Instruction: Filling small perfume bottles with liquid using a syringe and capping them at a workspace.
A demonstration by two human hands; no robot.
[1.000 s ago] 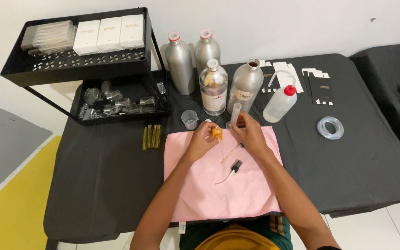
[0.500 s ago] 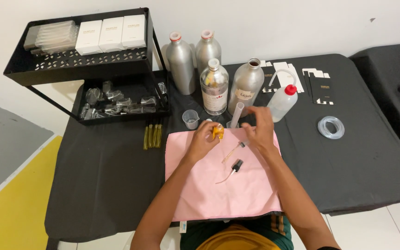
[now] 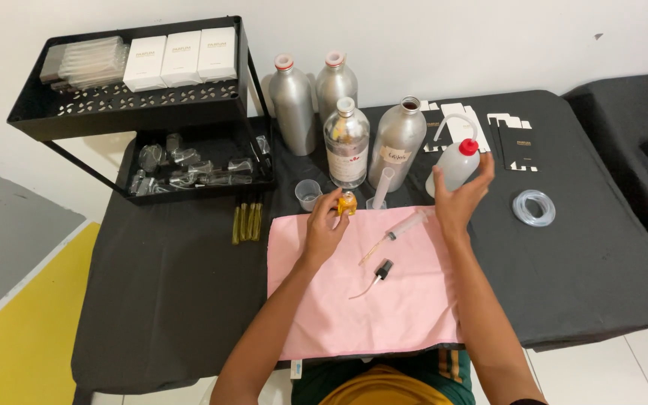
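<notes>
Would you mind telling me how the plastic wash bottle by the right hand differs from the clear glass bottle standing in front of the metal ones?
The wash bottle is milky white plastic with a red cap and a bent spout; the glass bottle is clear, labelled, and has a plain metal neck with no spout. The wash bottle looks smaller. The right hand is at the wash bottle; no hand touches the glass bottle. Both stand upright on the black tablecloth.

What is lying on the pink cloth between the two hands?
In the head view, a syringe lies on the pink cloth between the left hand and the right hand; a black spray pump lies just below.
</notes>
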